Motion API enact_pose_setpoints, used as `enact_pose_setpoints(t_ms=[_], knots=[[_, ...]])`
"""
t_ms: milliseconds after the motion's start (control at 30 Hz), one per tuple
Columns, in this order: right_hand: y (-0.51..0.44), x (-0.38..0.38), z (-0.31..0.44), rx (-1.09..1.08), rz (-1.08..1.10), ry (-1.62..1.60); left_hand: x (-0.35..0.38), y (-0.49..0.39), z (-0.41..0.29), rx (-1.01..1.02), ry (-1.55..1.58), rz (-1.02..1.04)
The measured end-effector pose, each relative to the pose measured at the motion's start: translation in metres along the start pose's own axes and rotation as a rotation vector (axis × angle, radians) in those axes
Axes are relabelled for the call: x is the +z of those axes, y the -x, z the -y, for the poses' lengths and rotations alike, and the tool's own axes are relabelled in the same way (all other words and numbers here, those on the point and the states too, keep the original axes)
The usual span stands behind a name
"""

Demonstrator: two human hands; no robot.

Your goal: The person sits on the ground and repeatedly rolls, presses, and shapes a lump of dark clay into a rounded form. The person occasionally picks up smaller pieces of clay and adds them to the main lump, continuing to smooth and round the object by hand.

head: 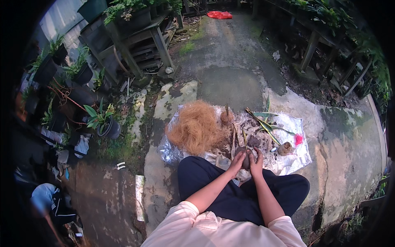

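Between my left hand (pixel 237 163) and my right hand (pixel 256 162) I hold a dark ball of soil (pixel 246 161), with a slim green-yellow leaf cutting (pixel 244 138) standing up from it. Both hands press on its sides, above my crossed legs. Just beyond them a lump of dark soil (pixel 254 141) lies on a silvery sheet (pixel 297 123). Left of it is a big heap of brown coconut fibre (pixel 196 128). A fibre-wrapped ball (pixel 227 118) with a short shoot stands behind. Several long variegated leaves (pixel 267 126) lie to the right.
A brownish pot-like object (pixel 285 148), its kind unclear, and a pink bundle of string (pixel 298 139) are on the sheet's right. A potted plant (pixel 108 126) stands at left. Plant benches (pixel 162 46) flank the concrete path. Another person (pixel 46 197) is low at left.
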State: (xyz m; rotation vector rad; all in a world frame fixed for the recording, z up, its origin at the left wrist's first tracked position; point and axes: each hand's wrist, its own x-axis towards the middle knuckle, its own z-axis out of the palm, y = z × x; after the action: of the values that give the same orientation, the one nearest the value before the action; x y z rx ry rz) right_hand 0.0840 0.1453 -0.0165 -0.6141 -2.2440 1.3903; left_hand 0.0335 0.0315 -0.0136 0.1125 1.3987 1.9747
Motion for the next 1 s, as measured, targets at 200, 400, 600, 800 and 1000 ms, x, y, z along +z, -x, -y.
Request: enact_pose_setpoints(t_ms=[200,400,600,800,1000], knots=[[0.010,0.004,-0.003,-0.011,0.081,0.001,0.001,-0.004,0.000,-0.010,-0.064,-0.031],[0.009,0.003,-0.004,0.052,0.049,-0.035,0.010,0.001,0.000,0.078,-0.129,-0.043],[0.015,0.005,-0.014,0.024,-0.015,0.079,0.007,0.002,0.004,-0.007,-0.068,0.024],[0.006,0.010,-0.021,0.041,0.057,-0.183,-0.009,-0.007,0.018,-0.095,0.020,0.004],[-0.001,-0.002,-0.036,0.118,0.127,-0.265,0.001,-0.003,-0.002,-0.199,0.204,-0.122]])
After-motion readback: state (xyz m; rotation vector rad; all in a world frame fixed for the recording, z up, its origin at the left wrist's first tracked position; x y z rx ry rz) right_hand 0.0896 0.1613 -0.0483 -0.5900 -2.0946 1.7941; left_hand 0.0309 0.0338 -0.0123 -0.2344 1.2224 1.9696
